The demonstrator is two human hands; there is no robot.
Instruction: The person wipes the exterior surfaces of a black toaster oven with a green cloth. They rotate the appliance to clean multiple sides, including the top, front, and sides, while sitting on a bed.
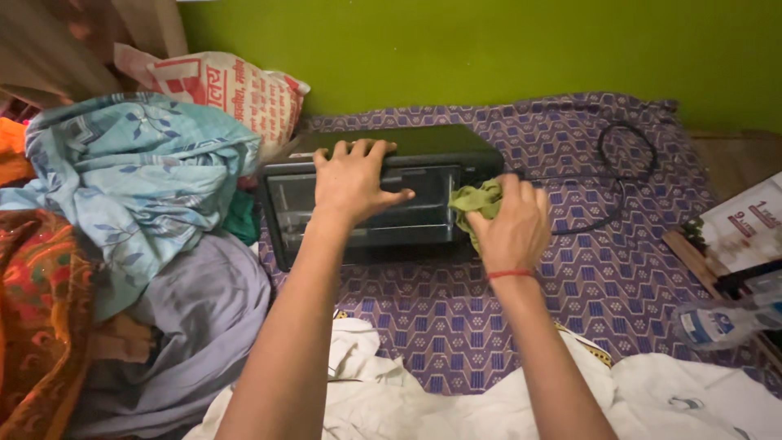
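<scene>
While bracing: left hand (pixel 352 181) flat on black toaster oven (pixel 383 195) — fingers spread wide
Right hand (pixel 511 230): clutching green cloth (pixel 476 201) — short firm strokes, probably

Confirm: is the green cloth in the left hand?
No, the green cloth is bunched in the right hand at the oven's front, while the left hand rests flat on the oven's top edge.
</scene>
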